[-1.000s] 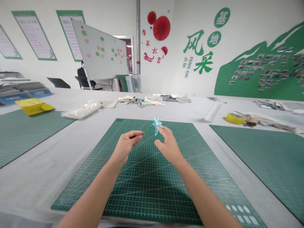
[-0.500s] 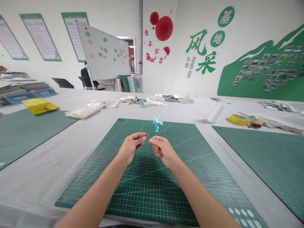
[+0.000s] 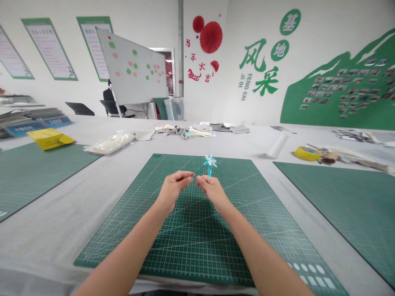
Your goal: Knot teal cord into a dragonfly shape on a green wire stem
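Note:
A small light-blue handmade flower [image 3: 210,161] on a thin green stem is held up above the middle green cutting mat [image 3: 197,222]. My left hand [image 3: 174,188] pinches the stem's lower end between thumb and fingers. My right hand [image 3: 210,189] is closed in a pinch right beside it, fingertips on the stem just below the flower head. The two hands almost touch each other over the far half of the mat.
Two more cutting mats [image 3: 345,205] lie left and right on the grey table. At the back lie a plastic bag [image 3: 109,142], fabric pieces [image 3: 188,130], a white roll [image 3: 277,145], yellow tape [image 3: 306,153] and a yellow box [image 3: 49,138]. A whiteboard [image 3: 132,70] stands behind.
My right hand left the flower head, where its fingers were spread, came down beside my left hand and closed on the stem. The flower shifted slightly to the right.

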Motion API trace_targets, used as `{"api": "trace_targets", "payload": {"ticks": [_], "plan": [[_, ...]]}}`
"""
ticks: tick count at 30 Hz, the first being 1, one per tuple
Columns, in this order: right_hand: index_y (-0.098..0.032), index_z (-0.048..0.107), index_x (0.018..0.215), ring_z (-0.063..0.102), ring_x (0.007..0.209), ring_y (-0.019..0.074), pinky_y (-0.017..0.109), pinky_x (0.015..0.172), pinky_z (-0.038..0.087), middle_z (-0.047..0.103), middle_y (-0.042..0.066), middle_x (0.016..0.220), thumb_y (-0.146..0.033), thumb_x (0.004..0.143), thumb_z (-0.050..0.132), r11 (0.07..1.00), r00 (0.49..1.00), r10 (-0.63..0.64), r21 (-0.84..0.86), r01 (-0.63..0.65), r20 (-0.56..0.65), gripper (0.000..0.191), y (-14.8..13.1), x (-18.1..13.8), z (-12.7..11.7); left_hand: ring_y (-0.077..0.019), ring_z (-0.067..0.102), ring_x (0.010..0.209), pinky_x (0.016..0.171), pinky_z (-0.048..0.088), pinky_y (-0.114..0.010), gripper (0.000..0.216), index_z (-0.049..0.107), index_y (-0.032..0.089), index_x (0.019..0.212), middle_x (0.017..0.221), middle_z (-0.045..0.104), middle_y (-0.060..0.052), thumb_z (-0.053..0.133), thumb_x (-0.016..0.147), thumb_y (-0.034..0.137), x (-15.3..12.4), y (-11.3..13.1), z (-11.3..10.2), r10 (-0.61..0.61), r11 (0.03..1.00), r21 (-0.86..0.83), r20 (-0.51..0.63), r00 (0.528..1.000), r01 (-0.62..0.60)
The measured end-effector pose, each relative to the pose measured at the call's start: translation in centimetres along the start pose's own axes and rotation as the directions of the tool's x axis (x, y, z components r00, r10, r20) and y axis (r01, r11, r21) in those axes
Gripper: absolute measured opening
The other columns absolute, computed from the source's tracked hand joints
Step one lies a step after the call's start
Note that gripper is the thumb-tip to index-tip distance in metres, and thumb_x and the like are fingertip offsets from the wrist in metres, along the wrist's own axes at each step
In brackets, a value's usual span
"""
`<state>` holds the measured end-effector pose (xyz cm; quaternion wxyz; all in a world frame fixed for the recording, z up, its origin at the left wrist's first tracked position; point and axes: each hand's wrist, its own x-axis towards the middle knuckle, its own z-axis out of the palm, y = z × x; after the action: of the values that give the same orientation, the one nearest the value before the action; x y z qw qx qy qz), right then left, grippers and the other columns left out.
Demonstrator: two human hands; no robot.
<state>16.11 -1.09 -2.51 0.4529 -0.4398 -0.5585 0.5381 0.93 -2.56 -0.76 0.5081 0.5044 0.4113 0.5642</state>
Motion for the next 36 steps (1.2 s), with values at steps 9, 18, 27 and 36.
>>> {"api": "trace_targets", "payload": {"ticks": [9, 18, 27, 36], "plan": [[-0.020, 0.041, 0.059, 0.038, 0.051, 0.0113, 0.026, 0.053, 0.022, 0.042, -0.003, 0.053, -0.040, 0.094, 0.032, 0.595, 0.949, -0.314, -0.779, 0.197, 0.000, 0.041, -0.5, -0.4, -0.4, -0.0074, 0.044, 0.057, 0.055, 0.035, -0.022, 0.019, 0.073, 0.016, 0.082, 0.070, 0.063, -0.001, 0.073, 0.067, 0.026, 0.1, 0.2, -0.4, 0.019, 1.000, 0.023, -0.051, 0.999, -0.018], [-0.019, 0.048, 0.057, 0.042, 0.049, 0.0109, 0.024, 0.052, 0.028, 0.049, -0.003, 0.053, -0.045, 0.088, 0.042, 0.830, 0.954, -0.264, -0.537, 0.148, -0.145, 0.041, 0.6, 0.5, -1.2, -0.0047, 0.042, 0.055, 0.052, 0.032, -0.019, 0.023, 0.073, 0.014, 0.084, 0.077, 0.065, -0.003, 0.075, 0.064, 0.026, 0.2, -0.2, -0.2, -0.101, 0.991, -0.094, -0.059, 0.993, 0.095], [-0.019, 0.061, 0.105, 0.052, 0.102, 0.0249, 0.039, 0.086, 0.039, 0.061, 0.010, 0.112, -0.036, 0.070, 0.063, 0.882, 0.724, -0.385, -0.458, 0.107, -0.572, 0.039, 0.7, 1.2, -3.8, -0.0041, 0.042, 0.055, 0.052, 0.032, -0.018, 0.023, 0.073, 0.014, 0.083, 0.073, 0.063, -0.002, 0.076, 0.064, 0.025, -0.3, 0.4, 0.0, -0.146, 0.984, -0.104, -0.021, 0.989, 0.143], [-0.021, 0.065, 0.090, 0.059, 0.079, 0.0127, 0.026, 0.071, 0.046, 0.067, 0.001, 0.087, -0.036, 0.076, 0.065, 0.955, 0.989, -0.147, 0.264, 0.138, 0.013, 0.020, -1.2, -1.1, 1.0, -0.0054, 0.042, 0.054, 0.051, 0.031, -0.020, 0.022, 0.073, 0.014, 0.084, 0.066, 0.061, -0.001, 0.075, 0.065, 0.026, -0.3, 0.1, 0.1, -0.129, 0.989, -0.081, -0.020, 0.991, 0.127]]}}
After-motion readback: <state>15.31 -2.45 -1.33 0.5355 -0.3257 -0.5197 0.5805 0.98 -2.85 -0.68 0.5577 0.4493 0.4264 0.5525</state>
